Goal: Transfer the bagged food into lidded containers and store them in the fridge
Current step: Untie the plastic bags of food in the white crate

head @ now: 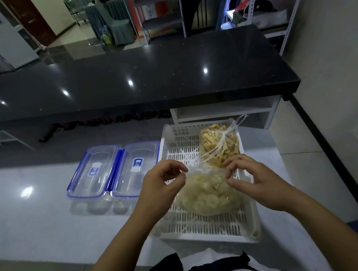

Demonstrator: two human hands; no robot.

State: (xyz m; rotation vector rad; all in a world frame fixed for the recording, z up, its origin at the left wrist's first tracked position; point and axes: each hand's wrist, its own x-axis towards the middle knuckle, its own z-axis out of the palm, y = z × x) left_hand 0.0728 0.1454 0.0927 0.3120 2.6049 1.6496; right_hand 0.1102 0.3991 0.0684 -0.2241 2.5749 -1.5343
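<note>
Pale food bag (207, 192): near half of the white slotted tray (250, 225), on the light counter (39, 221). Left hand (162, 183) and right hand (251, 182) pinch the clear plastic at its neck, fingertips closed on film, seemingly working it open.
Yellow food bag (219, 145): knotted, far half of tray.
Two lidded containers (114, 169): shut, just left of tray.
Risk: a sharp tug may tear the thin film and spill food through the slots.
Room: open counter to the left; tray's right side sits near the counter edge.
</note>
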